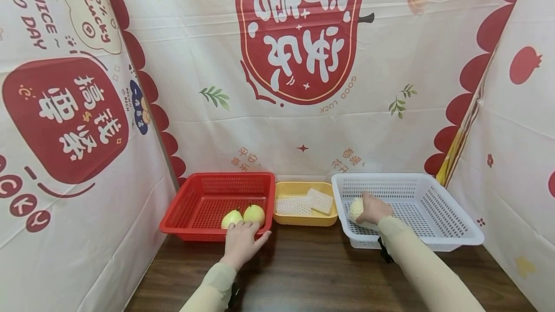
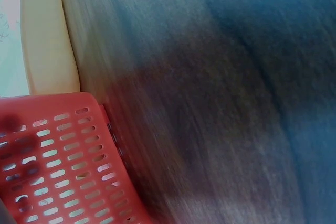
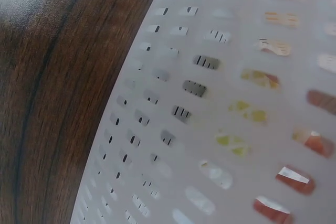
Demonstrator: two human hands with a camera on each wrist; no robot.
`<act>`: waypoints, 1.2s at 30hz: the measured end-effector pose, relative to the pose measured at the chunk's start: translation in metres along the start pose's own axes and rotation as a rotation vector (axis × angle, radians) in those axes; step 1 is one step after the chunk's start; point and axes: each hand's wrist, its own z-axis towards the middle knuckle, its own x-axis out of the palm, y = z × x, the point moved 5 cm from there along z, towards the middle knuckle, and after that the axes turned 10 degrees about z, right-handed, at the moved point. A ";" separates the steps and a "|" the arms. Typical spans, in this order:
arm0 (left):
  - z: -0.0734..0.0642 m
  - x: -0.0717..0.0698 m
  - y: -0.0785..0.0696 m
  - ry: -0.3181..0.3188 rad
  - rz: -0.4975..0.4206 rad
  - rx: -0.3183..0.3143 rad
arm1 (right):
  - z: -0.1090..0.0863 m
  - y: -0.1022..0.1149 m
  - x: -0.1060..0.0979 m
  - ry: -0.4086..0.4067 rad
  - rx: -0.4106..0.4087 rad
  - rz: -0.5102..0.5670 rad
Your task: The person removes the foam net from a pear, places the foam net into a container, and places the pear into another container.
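Observation:
In the head view my right hand (image 1: pixel 375 209) grips a pale yellow-green fruit in a white foam net (image 1: pixel 357 209), inside the left part of the white basket (image 1: pixel 451 240). My left hand (image 1: pixel 243 240) reaches over the front rim of the red basket (image 1: pixel 173 223), palm down. Its fingers lie at the near side of two yellow-green pears (image 1: pixel 231 217), partly covering them; whether they touch is hard to make out. Through slots in the white basket's wall, the right wrist view shows patches of yellow-green fruit (image 3: pixel 234 144) under white netting. Neither wrist view clearly shows a hand's grip.
Between the baskets stands a yellow tray (image 1: pixel 305 220) with white foam nets (image 1: pixel 295 205) in it. All three containers sit on a dark wooden table (image 1: pixel 299 273). Printed cloth (image 1: pixel 282 129) hangs behind and at both sides.

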 end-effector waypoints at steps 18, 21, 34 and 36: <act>0.001 0.003 -0.002 0.035 0.000 -0.004 | -0.010 0.002 0.008 0.074 -0.013 0.099; 0.001 0.004 -0.002 0.036 0.002 -0.004 | -0.008 0.002 0.007 0.068 -0.028 0.097; 0.001 0.004 -0.002 0.036 0.007 -0.014 | -0.004 -0.001 0.002 0.039 -0.068 0.126; 0.001 0.004 -0.001 0.042 0.006 -0.018 | -0.004 0.000 -0.001 0.030 -0.076 0.124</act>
